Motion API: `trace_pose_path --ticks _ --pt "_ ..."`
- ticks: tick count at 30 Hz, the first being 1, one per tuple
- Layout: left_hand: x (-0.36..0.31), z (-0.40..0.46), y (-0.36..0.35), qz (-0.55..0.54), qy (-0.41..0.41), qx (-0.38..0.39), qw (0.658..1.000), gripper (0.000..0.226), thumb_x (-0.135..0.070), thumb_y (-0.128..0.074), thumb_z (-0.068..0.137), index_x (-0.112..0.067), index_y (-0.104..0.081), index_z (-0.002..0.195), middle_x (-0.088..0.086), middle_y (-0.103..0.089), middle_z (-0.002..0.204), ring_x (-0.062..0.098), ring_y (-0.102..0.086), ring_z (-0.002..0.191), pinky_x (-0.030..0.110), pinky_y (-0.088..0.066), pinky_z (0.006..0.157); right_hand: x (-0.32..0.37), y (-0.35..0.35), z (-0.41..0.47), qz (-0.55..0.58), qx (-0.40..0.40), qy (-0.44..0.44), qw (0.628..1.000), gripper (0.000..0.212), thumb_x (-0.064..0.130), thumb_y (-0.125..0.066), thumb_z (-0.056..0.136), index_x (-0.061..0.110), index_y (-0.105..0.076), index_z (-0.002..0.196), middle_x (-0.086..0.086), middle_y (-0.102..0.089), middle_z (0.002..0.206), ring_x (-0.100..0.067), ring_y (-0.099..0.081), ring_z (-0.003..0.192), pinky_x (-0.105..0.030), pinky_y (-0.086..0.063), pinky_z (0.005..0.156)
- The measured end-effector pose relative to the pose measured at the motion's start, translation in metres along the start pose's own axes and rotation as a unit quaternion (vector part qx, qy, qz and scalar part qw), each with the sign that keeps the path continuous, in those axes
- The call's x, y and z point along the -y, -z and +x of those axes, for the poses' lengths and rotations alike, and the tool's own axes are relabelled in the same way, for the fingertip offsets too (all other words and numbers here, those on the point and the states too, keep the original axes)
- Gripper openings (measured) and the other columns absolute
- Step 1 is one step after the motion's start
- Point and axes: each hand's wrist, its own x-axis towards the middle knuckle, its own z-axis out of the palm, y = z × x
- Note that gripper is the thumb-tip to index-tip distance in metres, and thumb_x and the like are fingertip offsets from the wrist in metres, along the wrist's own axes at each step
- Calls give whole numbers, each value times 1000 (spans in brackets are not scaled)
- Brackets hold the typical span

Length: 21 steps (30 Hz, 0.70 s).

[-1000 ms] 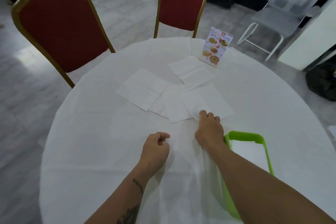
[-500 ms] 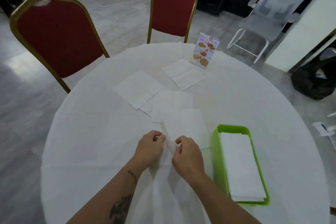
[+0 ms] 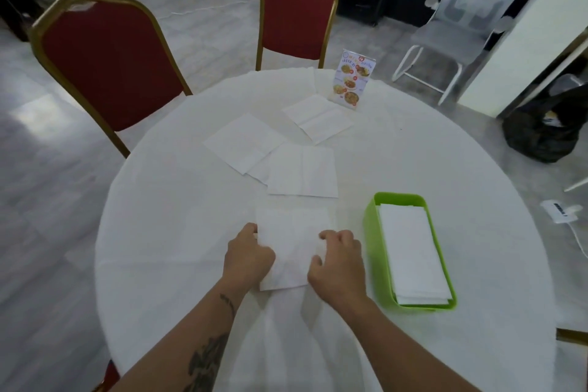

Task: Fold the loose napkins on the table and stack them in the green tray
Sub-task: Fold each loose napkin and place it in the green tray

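Observation:
A white napkin [image 3: 294,242] lies flat on the round white table [image 3: 178,219] right in front of me. My left hand [image 3: 246,256] holds its left edge and my right hand [image 3: 339,259] holds its right edge, fingers curled on the paper. Several more loose napkins lie farther back: one [image 3: 302,175] just beyond, one [image 3: 243,141] to the left, one [image 3: 318,118] near the far side. The green tray [image 3: 370,226] stands to the right of my right hand and holds a stack of folded napkins [image 3: 412,251].
A standing menu card [image 3: 351,79] is at the table's far edge. Two red chairs with gold frames [image 3: 108,64] [image 3: 297,16] stand behind the table. A grey office chair [image 3: 461,22] and a black bag [image 3: 544,134] are on the floor at right.
My right hand dragged one napkin from the pile toward me. Both hands then took it and spread it flat, moving apart to its left and right edges.

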Motion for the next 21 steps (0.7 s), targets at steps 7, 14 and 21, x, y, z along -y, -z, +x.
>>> trace_pose_path --ticks 7,14,21 --pt "11 -26 3 97 5 3 995 42 -13 -49 69 -22 -46 111 -1 -58 86 19 -57 74 30 -49 63 0 -1 1 -56 74 -120 988 50 22 -58 76 13 -41 122 -11 -44 126 -31 -45 116 -37 -42 88" --pt "19 -43 2 102 24 3 994 51 -15 -50 70 -20 -42 120 1 -57 89 24 -59 79 32 -50 67 2 -4 0 -6 100 -80 992 50 13 -55 72 17 -43 120 -6 -62 109 -30 -60 99 -35 -50 74" --pt "23 -43 12 11 9 33 999 39 -16 -55 79 -27 -49 116 -3 -64 91 13 -59 81 29 -44 65 7 16 6 19 33 18 999 39 16 -49 74 21 -56 113 6 -50 100 -16 -47 86 -30 -37 71"
